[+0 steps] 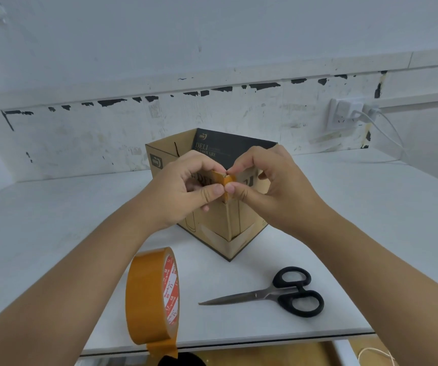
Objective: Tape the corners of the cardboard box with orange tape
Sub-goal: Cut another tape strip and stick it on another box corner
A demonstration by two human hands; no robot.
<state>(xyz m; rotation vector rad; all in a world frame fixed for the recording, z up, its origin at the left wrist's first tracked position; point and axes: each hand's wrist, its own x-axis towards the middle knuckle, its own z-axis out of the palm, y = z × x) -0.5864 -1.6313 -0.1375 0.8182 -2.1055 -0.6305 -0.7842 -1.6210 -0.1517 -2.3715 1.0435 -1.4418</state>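
Two hands meet at the near top corner of the cardboard box (220, 220), which stands open on the white table (370, 220) with one vertical edge turned toward the person; the left hand (183, 191) and the right hand (273, 186) both pinch a short piece of orange tape (225, 184) between thumb and forefinger, and the piece is folded over the top of that corner; the two thumbs almost touch each other on the outer face of the tape, the forefingers come from above, and the other fingers of each hand are curled behind, so both hands are narrow and closed around the tape, not spread.

The box is brown outside, with dark printing on its sides and a dark inner wall at the back that carries pale letters; its top flaps are not visible, and the opening looks upward; at the bottom of the near corner there is a lighter strip on both faces, but it is not possible to say whether this is tape or print.

On the table in front of the box, near the front edge and on the left, a roll of orange tape (149, 297) stands on its rim, with a red and white paper core, and its loose end hangs down over the table edge; to the right of the roll lie scissors (273, 295) with black handles, blades shut and pointing left toward the roll, apart from it.

Behind the table is a white wall (80, 143) with dark scuffed marks; a wall socket (344, 113) with a white cable (389, 130) sits at the right.
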